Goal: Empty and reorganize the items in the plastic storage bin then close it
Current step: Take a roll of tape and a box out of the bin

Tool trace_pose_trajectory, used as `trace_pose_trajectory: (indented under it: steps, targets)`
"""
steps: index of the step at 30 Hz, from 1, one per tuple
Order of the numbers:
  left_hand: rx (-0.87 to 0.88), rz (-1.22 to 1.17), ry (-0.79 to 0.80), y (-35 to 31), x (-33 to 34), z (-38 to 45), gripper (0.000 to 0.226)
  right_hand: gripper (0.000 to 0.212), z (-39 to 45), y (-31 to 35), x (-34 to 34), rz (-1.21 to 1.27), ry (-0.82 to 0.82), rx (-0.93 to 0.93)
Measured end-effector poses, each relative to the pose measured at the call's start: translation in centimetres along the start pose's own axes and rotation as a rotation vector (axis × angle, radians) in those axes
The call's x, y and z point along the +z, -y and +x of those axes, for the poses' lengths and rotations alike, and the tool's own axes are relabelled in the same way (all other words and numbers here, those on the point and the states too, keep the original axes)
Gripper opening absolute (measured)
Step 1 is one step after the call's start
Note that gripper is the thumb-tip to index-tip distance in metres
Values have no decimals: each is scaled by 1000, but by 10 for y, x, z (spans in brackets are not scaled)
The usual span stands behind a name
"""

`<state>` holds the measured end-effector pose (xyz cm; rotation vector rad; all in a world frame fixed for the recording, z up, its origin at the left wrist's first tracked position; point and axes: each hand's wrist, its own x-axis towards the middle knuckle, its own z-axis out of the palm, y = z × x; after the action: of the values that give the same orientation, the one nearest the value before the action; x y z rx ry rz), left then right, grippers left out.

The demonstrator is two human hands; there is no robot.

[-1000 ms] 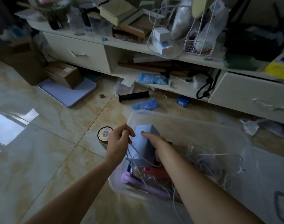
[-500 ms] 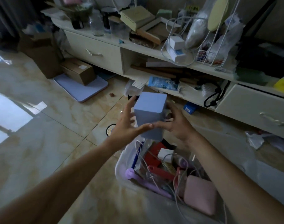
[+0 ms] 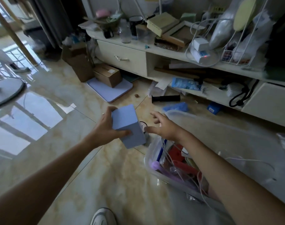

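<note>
Left hand (image 3: pixel 106 129) grips the pale blue rectangular box (image 3: pixel 128 125) mid-frame, above the tile floor, left of the clear plastic storage bin (image 3: pixel 150 161). Right hand (image 3: pixel 164 127) released, fingers spread. Risk: 1-handed hold w/ thumb on a smooth face, so box could slip & drop.

Your blue box (image 3: pixel 128 125) looks matt and smooth. The bin (image 3: pixel 154 172) is clear plastic. The tiled floor (image 3: pixel 60 111) shines glossy.

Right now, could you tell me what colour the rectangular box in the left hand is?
Pale blue box, plain, clearest in the head view.
</note>
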<state>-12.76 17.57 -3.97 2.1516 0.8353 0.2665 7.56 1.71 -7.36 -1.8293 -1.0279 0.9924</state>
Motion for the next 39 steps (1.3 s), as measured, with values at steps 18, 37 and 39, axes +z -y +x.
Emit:
trace_pose_trajectory:
  steps: [18, 37, 39]
  targets:
    - [-609, 190, -164, 73, 135, 3, 94, 24, -10, -99, -12, -189, -468, 305]
    - [-632, 144, -190, 59, 159, 35, 118, 22, -30, -152, -40, -320, -513, 522]
    - [-669, 206, -97, 51, 154, 37, 142, 20, -34, -160, -46, -362, -524, 571]
